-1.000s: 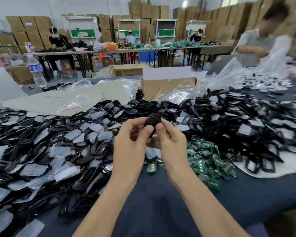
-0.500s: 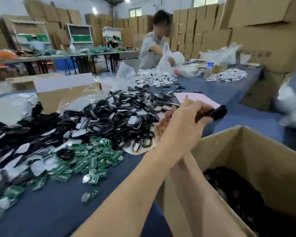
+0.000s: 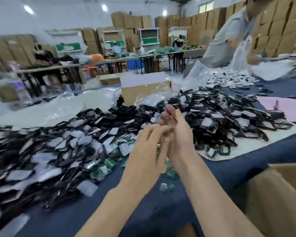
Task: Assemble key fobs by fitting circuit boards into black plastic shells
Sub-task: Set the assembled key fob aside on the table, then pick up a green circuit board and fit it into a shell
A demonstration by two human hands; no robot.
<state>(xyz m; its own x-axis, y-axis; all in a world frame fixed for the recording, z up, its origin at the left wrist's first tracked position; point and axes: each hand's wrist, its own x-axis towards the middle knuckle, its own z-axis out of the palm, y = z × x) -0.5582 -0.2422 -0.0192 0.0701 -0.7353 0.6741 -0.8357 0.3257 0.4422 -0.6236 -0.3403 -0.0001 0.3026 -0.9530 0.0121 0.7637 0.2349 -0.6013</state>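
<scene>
My left hand (image 3: 148, 149) and my right hand (image 3: 179, 134) hover close together above the middle of the blue table (image 3: 161, 211), fingers apart, with nothing visible in either. The picture is motion-blurred. A wide pile of black plastic shells with clear film pieces (image 3: 55, 151) covers the left side. Another heap of black shells (image 3: 220, 120) lies to the right on a white sheet. Green circuit boards (image 3: 106, 166) are scattered right under and behind my hands, partly hidden by them.
An open cardboard box (image 3: 280, 194) stands at the lower right by the table edge. A smaller carton (image 3: 143, 93) and clear plastic bags (image 3: 58, 108) sit behind the piles. Another person (image 3: 232, 35) handles a bag at the far right. A pink sheet (image 3: 289, 108) lies to the right.
One second ago both hands held a black fob. Half a second ago the right hand carried it over the cardboard box. Now both hands are back over the table without it.
</scene>
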